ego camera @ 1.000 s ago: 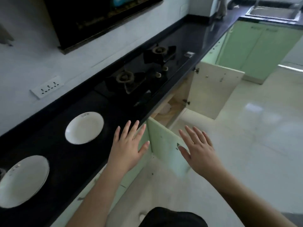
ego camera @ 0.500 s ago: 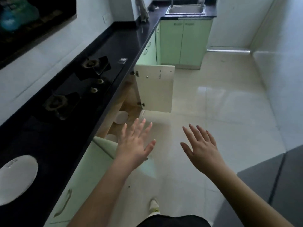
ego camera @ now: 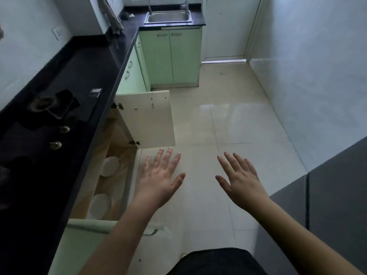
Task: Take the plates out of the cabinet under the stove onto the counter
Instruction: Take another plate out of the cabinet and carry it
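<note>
Two white plates (ego camera: 110, 166) flat in open cabinet (ego camera: 119, 155) under stove (ego camera: 49, 116); likely stiff, glazed-slick, breakable, best pinched at rim; left hand (ego camera: 158, 179), right hand (ego camera: 241, 180) empty, fingers spread.

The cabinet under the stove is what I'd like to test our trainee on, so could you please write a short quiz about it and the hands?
1. True or false: the left hand is gripping a plate.
2. How many plates can be seen inside the cabinet?
A. none
B. two
C. four
3. Fill in: the far door of the cabinet stands ____.

Key:
1. False. Both the left hand and the right hand hover with fingers spread, holding nothing.
2. B. A far plate and a near plate lie on the cabinet floor.
3. Open, swung out over the floor.
</note>
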{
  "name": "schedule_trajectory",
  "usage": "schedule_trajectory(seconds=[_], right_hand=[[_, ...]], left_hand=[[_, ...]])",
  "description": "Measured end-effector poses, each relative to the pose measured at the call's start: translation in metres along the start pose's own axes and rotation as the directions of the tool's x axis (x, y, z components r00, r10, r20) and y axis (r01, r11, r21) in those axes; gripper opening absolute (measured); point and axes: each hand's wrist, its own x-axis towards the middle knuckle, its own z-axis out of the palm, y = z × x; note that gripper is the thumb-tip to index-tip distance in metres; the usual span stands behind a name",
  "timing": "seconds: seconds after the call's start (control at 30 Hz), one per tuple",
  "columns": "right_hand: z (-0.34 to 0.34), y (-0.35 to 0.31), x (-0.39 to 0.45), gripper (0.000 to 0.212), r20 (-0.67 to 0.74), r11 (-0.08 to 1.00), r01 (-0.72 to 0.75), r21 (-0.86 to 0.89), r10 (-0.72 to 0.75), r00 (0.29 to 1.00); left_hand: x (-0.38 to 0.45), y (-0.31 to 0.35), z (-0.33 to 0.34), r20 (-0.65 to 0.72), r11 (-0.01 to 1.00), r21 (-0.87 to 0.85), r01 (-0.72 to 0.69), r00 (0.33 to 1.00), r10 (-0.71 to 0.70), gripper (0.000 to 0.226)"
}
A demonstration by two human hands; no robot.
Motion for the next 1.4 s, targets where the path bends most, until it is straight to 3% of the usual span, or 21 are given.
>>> schedule_trajectory(seconds=[0.17,0.43,0.83,1.07,1.4], right_hand=[[0.001,0.021,0.018,0.063,-0.005,0.997,-0.071,-0.003,0.071,0.997],[0.008,0.075,0.087,0.065,0.018,0.996,-0.084,0.044,0.083,0.996],[-0.012,0.132,0.238,0.069,0.039,0.983,0.158,0.099,-0.162,0.986],[-0.005,0.083,0.303,0.064,0.059,0.92,0.375,0.11,-0.383,0.922],[-0.009,-0.058,0.394,0.068,0.137,0.7,0.714,0.025,-0.71,0.691]], left_hand=[[0.043,0.007,0.006,0.014,0.996,0.031,-0.079,0.997,0.079,0.065],[0.123,0.042,0.026,0.035,0.997,0.016,-0.08,0.996,0.079,0.065],[0.222,0.066,0.007,0.036,0.976,0.068,0.208,0.977,-0.211,0.066],[0.211,0.015,0.007,0.016,0.904,0.072,0.421,0.906,-0.423,0.067],[0.197,-0.099,0.006,-0.069,0.755,-0.141,0.641,0.754,-0.653,0.066]])
